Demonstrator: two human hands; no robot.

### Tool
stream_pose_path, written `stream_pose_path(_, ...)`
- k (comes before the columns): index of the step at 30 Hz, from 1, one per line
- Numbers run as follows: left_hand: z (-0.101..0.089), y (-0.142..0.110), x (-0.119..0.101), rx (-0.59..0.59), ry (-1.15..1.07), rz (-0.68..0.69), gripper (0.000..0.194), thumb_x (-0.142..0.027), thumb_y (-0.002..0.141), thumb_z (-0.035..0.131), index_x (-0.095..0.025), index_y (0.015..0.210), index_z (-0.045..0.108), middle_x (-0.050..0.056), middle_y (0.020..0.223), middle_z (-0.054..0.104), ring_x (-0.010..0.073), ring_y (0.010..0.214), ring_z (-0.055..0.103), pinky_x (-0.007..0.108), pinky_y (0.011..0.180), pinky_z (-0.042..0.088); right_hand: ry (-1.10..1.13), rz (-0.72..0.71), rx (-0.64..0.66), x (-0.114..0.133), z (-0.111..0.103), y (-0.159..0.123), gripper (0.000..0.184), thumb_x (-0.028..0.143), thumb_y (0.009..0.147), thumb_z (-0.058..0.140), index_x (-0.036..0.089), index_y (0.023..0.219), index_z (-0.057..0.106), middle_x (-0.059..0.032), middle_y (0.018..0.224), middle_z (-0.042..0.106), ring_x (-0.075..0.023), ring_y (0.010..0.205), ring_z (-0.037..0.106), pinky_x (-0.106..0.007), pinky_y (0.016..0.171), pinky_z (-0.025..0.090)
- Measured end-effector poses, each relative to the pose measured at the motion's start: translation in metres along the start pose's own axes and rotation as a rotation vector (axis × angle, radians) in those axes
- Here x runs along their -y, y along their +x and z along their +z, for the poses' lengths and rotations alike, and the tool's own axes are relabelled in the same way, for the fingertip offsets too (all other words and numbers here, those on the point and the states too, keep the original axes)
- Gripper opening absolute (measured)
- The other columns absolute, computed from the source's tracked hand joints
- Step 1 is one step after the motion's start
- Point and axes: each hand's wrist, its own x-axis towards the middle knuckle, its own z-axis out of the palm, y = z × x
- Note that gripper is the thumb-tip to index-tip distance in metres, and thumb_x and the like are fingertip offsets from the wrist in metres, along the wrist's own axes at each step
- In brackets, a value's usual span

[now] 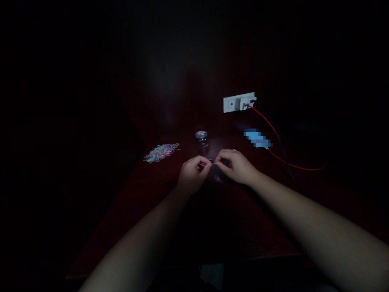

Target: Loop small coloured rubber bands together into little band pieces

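My left hand (196, 173) and my right hand (235, 165) meet above the middle of the dark red table (237, 215). Fingertips of both are pinched on a thin, pale elastic band (212, 163), stretched across the short gap between them. On the tabletop just below lies a small bunch of purplish bands (218, 178). Behind my hands stands a small clear jar (201, 141) with its lid on. To the left, a loose heap of pastel elastic bands (161, 153) is spread out. Dim light hides the finer details of the band.
A white wall socket (231, 104) with a plugged-in charger (244, 103) is at the back right. Its red cable (267, 120) runs to a blurred blue phone-like object (257, 138). A black cable (285, 156) hangs over the table's right side.
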Motion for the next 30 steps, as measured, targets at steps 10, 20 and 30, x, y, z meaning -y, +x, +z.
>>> stream_pose_path(10,-0.0002,0.0013,-0.0032,-0.028,0.014,-0.004,0.003,-0.021,0.082,0.062,-0.019,0.083,0.064,0.001,0.080,0.069,0.0128,0.072,0.063,0.023,0.065,0.047,0.015,0.014,-0.038,-0.0006,0.0029,-0.0009,0.008,0.011,0.077,0.059,0.018,0.080,0.059,-0.0003,0.076,0.062,-0.0139,0.071,0.056,-0.026,0.070,0.039)
stream_pose_path(20,0.0004,0.0007,-0.0022,-0.036,0.007,0.010,0.003,-0.021,0.082,0.062,-0.019,0.084,0.064,0.000,0.080,0.068,0.0123,0.071,0.063,0.023,0.066,0.048,0.028,-0.023,-0.020,0.0018,-0.0006,0.0002,0.008,0.011,0.077,0.057,0.018,0.076,0.057,-0.0001,0.075,0.060,-0.0134,0.069,0.054,-0.026,0.069,0.038)
stream_pose_path(30,0.0006,0.0003,-0.0025,-0.021,0.002,0.009,0.003,-0.021,0.081,0.064,-0.019,0.082,0.063,0.000,0.079,0.068,0.0115,0.069,0.061,0.023,0.064,0.048,0.020,-0.014,-0.004,-0.0009,0.0005,0.0001,0.007,0.012,0.077,0.058,0.018,0.075,0.057,-0.0001,0.074,0.059,-0.0129,0.069,0.053,-0.026,0.068,0.036)
